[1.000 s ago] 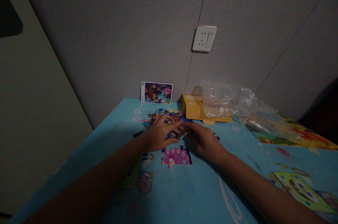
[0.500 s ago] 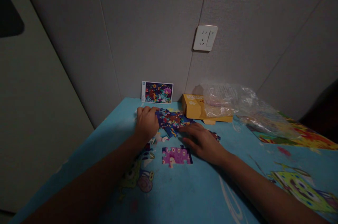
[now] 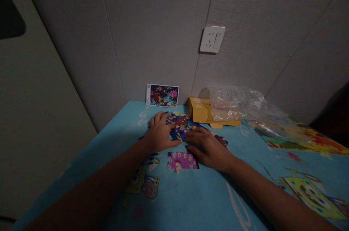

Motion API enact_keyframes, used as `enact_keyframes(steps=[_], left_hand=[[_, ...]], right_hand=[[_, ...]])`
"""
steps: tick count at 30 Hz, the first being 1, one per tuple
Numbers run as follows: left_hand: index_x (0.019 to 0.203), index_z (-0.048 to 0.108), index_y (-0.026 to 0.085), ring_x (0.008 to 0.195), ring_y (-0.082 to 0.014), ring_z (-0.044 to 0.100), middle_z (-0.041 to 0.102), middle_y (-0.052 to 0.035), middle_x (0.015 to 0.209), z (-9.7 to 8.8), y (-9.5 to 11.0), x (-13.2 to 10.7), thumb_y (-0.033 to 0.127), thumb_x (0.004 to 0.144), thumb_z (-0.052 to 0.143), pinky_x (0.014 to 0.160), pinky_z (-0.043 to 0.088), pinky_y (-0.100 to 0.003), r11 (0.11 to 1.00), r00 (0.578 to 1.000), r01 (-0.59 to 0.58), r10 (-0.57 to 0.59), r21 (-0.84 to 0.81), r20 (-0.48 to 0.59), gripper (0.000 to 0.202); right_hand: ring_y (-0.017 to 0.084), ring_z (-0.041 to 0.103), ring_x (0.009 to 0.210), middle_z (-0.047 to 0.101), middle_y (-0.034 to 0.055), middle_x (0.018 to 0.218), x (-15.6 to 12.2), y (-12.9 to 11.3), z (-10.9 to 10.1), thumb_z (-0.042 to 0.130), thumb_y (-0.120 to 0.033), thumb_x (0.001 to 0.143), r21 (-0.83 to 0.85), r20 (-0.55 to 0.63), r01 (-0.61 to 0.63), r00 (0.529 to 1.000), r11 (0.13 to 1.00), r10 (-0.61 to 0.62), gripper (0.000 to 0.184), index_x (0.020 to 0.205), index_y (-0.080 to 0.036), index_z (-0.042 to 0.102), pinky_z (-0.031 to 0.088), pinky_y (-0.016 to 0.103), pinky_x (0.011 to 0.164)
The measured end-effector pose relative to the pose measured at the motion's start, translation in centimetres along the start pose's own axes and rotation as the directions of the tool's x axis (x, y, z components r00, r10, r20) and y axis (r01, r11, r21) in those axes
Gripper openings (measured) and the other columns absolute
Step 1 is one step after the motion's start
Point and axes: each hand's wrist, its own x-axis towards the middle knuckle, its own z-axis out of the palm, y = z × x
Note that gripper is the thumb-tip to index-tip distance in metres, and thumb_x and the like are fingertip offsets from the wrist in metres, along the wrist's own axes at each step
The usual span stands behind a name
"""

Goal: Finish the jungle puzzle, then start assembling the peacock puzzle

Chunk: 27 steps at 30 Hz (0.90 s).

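Note:
A heap of loose jigsaw pieces (image 3: 180,124) in dark blue, red and yellow lies on the blue cartoon tablecloth (image 3: 191,194). My left hand (image 3: 159,133) rests on the heap's left side, fingers stretched over the pieces. My right hand (image 3: 208,146) lies flat on the cloth at the heap's right, fingertips touching its near edge. A joined purple section of puzzle (image 3: 182,161) sits just in front of both hands, not touched.
A picture card (image 3: 162,95) leans against the grey wall. A yellow box (image 3: 204,112) stands behind the heap, with a crumpled clear plastic bag (image 3: 245,109) on and beside it. A wall socket (image 3: 212,39) is above. The table's left edge drops off nearby.
My left hand went left to the heap's far side, then came back right onto the pieces. My right hand let go of the pinched piece and lies flat, a little nearer.

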Motion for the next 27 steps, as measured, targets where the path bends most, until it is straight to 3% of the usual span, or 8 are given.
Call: enact_keyframes(steps=[5,9,14,17,18,20,23,27], left_hand=[[0.101,0.074,0.02,0.128,-0.0363,0.033,0.049,-0.0115,0.134,-1.0,0.3,0.4,0.048,0.063,0.078,0.106,0.032,-0.052,1.0,0.983,-0.003,0.006,0.02,-0.184,0.048],[0.099,0.075,0.018,0.129,-0.0361,0.033,0.048,-0.0121,0.136,-1.7,0.4,0.7,0.049,0.066,0.075,0.107,0.032,-0.051,0.984,0.956,0.156,-0.13,0.081,-0.262,0.045],[0.099,0.075,0.019,0.127,-0.041,0.035,0.045,-0.016,0.137,-1.5,-0.6,0.7,0.05,0.072,0.069,0.101,0.036,-0.056,0.869,0.878,0.473,-0.451,0.143,-0.162,0.042],[0.115,0.069,0.017,0.128,-0.0418,0.035,0.042,-0.019,0.142,-1.1,-0.9,0.8,0.039,0.078,0.064,0.097,0.039,-0.057,0.819,0.827,0.562,-0.558,0.114,-0.067,0.043],[0.123,0.065,0.017,0.128,-0.041,0.035,0.04,-0.0183,0.145,-0.9,-1.0,0.8,0.034,0.079,0.062,0.097,0.039,-0.056,0.829,0.834,0.551,-0.549,0.098,-0.055,0.047],[0.135,0.054,0.019,0.128,-0.0381,0.035,0.041,-0.0134,0.147,-0.7,-0.9,0.8,0.03,0.08,0.062,0.1,0.038,-0.054,0.895,0.897,0.442,-0.44,0.055,-0.043,0.057],[0.142,0.045,0.024,0.13,-0.0357,0.031,0.052,-0.0052,0.141,-0.3,-0.7,0.5,0.036,0.082,0.064,0.105,0.032,-0.054,0.99,0.989,0.139,-0.137,-0.03,0.046,0.064],[0.139,0.047,0.029,0.125,-0.035,0.035,0.062,-0.004,0.129,0.3,-0.7,0.1,0.036,0.084,0.065,0.101,0.032,-0.056,0.994,0.984,-0.02,0.04,-0.112,0.172,0.059]], right_hand=[[0.028,0.052,0.115,0.065,0.0092,0.124,0.0,0.1,0.0,0.055,-0.019,0.087,0.009,-0.063,0.039,0.997,0.999,-0.038,0.031,0.115,-0.019,0.068,0.041,0.051,0.098],[0.028,0.053,0.113,0.063,0.0096,0.127,-0.1,0.3,0.2,0.056,-0.018,0.086,0.006,-0.1,0.034,0.994,0.999,-0.033,0.03,0.113,-0.02,0.069,0.042,0.051,0.097],[0.028,0.054,0.111,0.064,0.0113,0.122,-0.2,0.8,0.4,0.056,-0.016,0.086,-0.004,-0.116,-0.026,0.993,1.0,0.025,0.026,0.106,-0.018,0.071,0.045,0.048,0.095],[0.027,0.057,0.106,0.067,0.0108,0.115,-0.1,1.0,0.5,0.054,-0.014,0.086,-0.004,-0.156,-0.049,0.987,0.999,0.048,0.025,0.103,-0.018,0.072,0.046,0.047,0.092],[0.026,0.057,0.105,0.067,0.0107,0.113,-0.1,1.0,0.6,0.053,-0.013,0.086,-0.005,-0.168,-0.051,0.984,0.999,0.049,0.025,0.103,-0.017,0.072,0.046,0.046,0.092],[0.026,0.057,0.104,0.068,0.0105,0.112,0.0,1.0,0.6,0.054,-0.013,0.086,-0.007,-0.18,-0.051,0.982,0.999,0.049,0.025,0.102,-0.017,0.072,0.046,0.045,0.091],[0.026,0.057,0.102,0.069,0.0103,0.11,0.0,0.9,0.6,0.054,-0.013,0.086,-0.009,-0.179,-0.055,0.982,0.998,0.052,0.023,0.099,-0.016,0.073,0.047,0.044,0.09],[0.024,0.057,0.1,0.071,0.0087,0.106,0.0,0.7,0.5,0.053,-0.014,0.088,0.013,-0.183,-0.034,0.982,0.999,0.036,0.022,0.096,-0.016,0.073,0.047,0.041,0.088]])
